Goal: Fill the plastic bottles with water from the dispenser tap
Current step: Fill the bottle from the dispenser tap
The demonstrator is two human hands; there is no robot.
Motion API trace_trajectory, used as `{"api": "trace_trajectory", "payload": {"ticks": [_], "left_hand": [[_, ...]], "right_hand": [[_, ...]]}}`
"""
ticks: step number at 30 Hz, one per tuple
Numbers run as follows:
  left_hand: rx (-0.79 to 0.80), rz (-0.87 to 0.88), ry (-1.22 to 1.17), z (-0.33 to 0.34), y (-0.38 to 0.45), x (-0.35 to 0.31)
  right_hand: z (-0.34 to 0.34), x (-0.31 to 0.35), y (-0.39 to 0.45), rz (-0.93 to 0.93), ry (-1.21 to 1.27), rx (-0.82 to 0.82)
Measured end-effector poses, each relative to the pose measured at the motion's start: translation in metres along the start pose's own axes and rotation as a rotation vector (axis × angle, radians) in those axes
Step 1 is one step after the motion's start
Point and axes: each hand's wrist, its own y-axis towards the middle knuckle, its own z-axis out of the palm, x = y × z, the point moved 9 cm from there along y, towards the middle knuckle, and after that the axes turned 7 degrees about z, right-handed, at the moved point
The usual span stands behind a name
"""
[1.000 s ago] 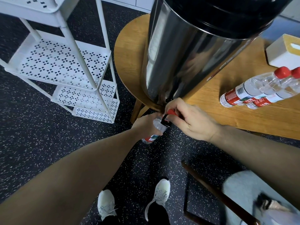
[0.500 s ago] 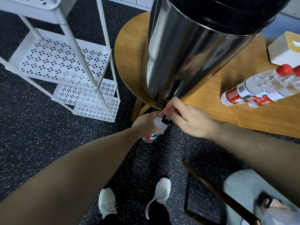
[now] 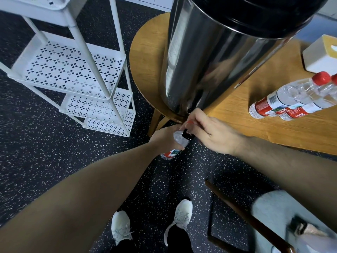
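so water can fall in, the left hand [image 3: 165,136] grips the bottle [image 3: 177,144] under the tap [image 3: 187,133]. the right hand [image 3: 209,133] pinches the tap to work it.

One head-worn wide-angle camera looks steeply down from close above, past the dispenser [image 3: 218,61] toward floor [image 3: 45,152] and shoes [image 3: 121,228].

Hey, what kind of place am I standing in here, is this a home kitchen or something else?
Hard to say; probably a break or pantry corner rather than a home kitchen. A big steel water dispenser stands on a round wooden table, a white perforated metal rack stands beside it, and the floor is dark speckled rubber.
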Motion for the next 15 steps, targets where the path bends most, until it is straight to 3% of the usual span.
{"api": "trace_trajectory", "payload": {"ticks": [15], "left_hand": [[0.007,0.01,0.025,0.0004,0.0023,0.0002]], "right_hand": [[0.0037,-0.0033,0.0019,0.024,0.021,0.023]]}}
